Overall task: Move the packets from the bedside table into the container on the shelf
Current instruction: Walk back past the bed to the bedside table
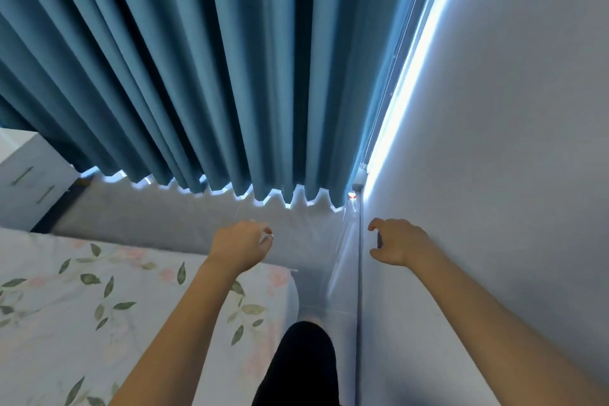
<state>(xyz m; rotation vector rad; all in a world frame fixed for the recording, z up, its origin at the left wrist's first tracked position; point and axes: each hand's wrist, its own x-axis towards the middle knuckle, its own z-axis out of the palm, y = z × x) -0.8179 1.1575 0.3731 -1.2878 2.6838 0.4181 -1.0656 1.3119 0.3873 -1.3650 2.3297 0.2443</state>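
Judged a transit step: beside the bed (99,306), left hand (240,245) pinches something pale, right hand (395,242) curls around something dark; the shelf container, unseen, must be found next.

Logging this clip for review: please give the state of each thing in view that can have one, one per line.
left hand: loosely closed, something small and pale at the fingertips, unclear what
right hand: fingers curled around a small dark thing, unclear what
curtain: drawn shut, daylight along its right edge
bed: covered with a floral sheet
white drawer unit: drawers shut
packets, container: not in view
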